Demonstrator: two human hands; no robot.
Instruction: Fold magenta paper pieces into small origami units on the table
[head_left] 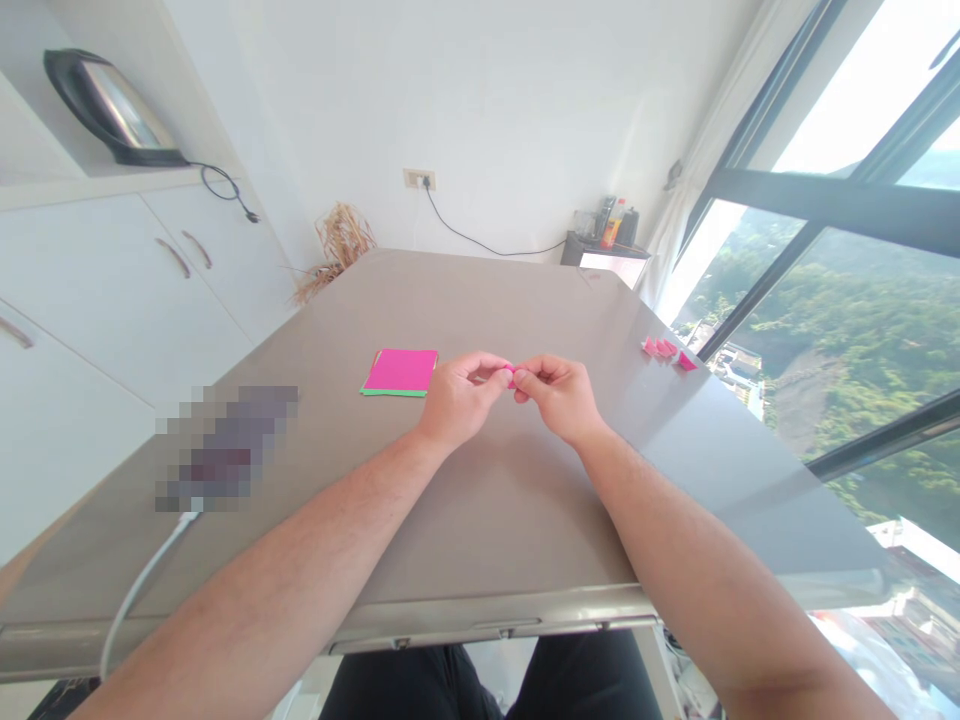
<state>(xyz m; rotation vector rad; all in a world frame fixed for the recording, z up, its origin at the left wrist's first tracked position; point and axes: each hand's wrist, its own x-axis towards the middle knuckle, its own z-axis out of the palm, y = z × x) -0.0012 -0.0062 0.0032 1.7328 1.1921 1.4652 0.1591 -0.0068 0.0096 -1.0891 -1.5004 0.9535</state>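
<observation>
Between my fingertips, above the middle of the table, is a small folded piece of pink paper (511, 374), mostly hidden by the fingers. My left hand (465, 397) pinches it from the left, thumb against forefinger. From the other side my right hand (556, 395) pinches it too, and the two thumbs nearly meet. Just left of my left hand lies a stack of square coloured paper (401, 371), pink on top with a green edge showing below. Several small folded pink paper pieces (661, 349) sit in a row near the table's right edge.
The grey-brown table (480, 300) reaches toward a white wall. At its left lies a blurred-out object (232, 445) with a white cable (142, 580). A big window (810, 250) borders the right side. Bottles (613, 222) stand on a low cabinet behind the table.
</observation>
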